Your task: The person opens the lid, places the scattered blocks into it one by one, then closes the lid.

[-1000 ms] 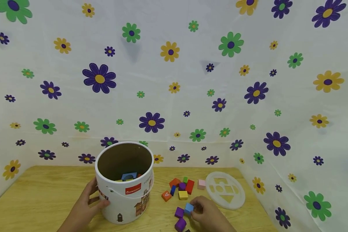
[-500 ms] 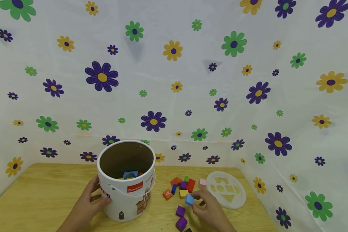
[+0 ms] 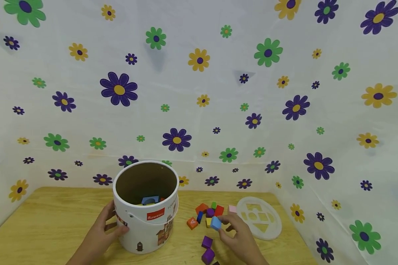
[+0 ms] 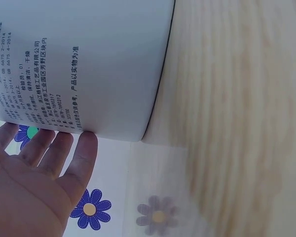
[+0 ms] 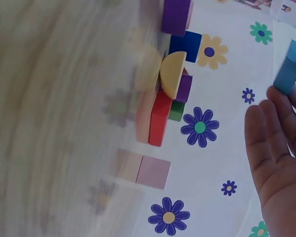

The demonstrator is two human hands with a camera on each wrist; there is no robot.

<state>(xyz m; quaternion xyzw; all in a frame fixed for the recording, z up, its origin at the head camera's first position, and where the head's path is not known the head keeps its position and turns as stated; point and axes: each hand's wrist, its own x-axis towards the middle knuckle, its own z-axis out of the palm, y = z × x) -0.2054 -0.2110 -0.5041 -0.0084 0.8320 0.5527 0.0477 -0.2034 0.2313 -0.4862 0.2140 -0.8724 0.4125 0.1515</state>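
My left hand [image 3: 99, 233] rests against the left side of a white lidless bucket [image 3: 142, 230], thumb towards the front. In the left wrist view its straight fingers touch the printed wall. Some blocks, including a blue arch-shaped one [image 3: 150, 200], lie inside the bucket. My right hand [image 3: 241, 237] pinches a light blue block [image 3: 215, 223] between thumb and fingers, above the table. Behind it lie a yellow block [image 3: 208, 222], a red block [image 3: 219, 210] and an orange block [image 3: 192, 223] with a letter. Two purple blocks [image 3: 207, 241] sit nearer me.
A pale round board [image 3: 276, 224] with shaped cut-outs lies at the right, beside a pink block [image 3: 232, 209]. Small green [image 3: 213, 205] and dark blue [image 3: 199, 216] blocks are among the pile. A flowered sheet [image 3: 199, 117] hangs behind the wooden table [image 3: 59, 221].
My right hand has lifted the light blue block from beside the purple block and moved it away from me, in front of the yellow block. My left hand stays on the bucket.
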